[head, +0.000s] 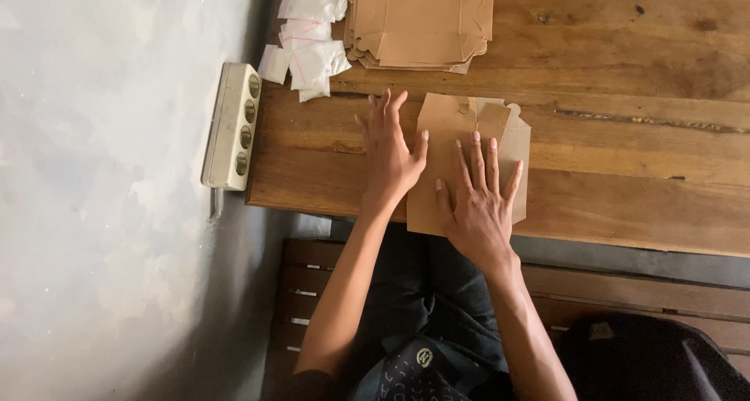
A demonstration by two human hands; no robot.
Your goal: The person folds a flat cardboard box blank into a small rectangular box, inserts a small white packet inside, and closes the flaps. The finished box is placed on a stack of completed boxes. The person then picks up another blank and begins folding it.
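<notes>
Right hand [478,205] lies flat on the brown card blank [461,135], fingers [478,155] spread and released, pressing rather than gripping. Left hand [391,155], also flat and splayed, overlaps the blank's left edge, thumb on the card. Its long axis runs away from the body across the surface [625,135], toward the stack [422,22] beyond.
</notes>
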